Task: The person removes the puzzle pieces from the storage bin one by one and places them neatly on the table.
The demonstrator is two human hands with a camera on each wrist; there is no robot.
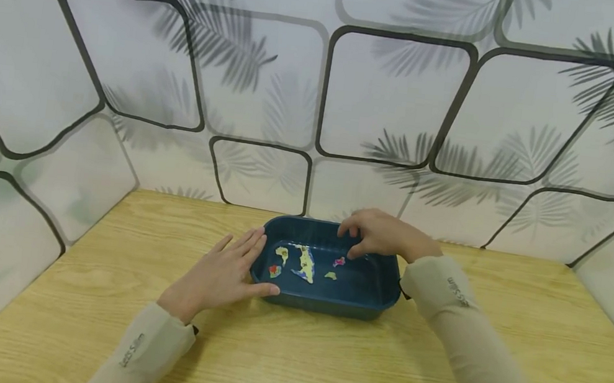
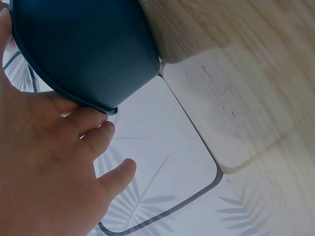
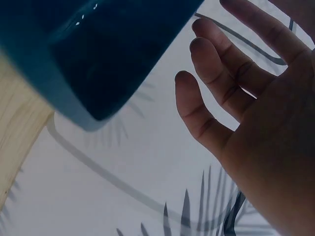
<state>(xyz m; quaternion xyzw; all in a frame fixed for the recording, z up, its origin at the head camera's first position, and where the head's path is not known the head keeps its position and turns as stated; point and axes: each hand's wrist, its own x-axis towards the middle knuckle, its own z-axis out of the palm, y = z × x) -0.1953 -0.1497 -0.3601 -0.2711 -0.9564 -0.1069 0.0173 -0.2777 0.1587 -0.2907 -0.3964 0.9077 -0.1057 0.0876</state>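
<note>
A dark blue rectangular basin [image 1: 323,307] stands on the table. On its floor lie several flat, irregular coloured scraps: a long cream-and-blue scrap [image 1: 305,265], a small cream scrap [image 1: 282,254], a red-and-green scrap [image 1: 274,271], a pink scrap [image 1: 339,261] and a yellow-green scrap [image 1: 330,276]. My left hand [image 1: 225,275] rests on the basin's left rim, fingers extended and thumb at the front edge. Over the basin's back right part is my right hand [image 1: 380,231], its fingers loosely bent near the pink scrap. Nothing shows between those fingers; in the right wrist view the thumb is hidden.
The basin sits on a light wood-grain table [image 1: 289,364] near its back edge. Behind it rises a pale wall covering [image 1: 395,101] with dark rounded outlines and grey leaves; similar panels stand at both sides.
</note>
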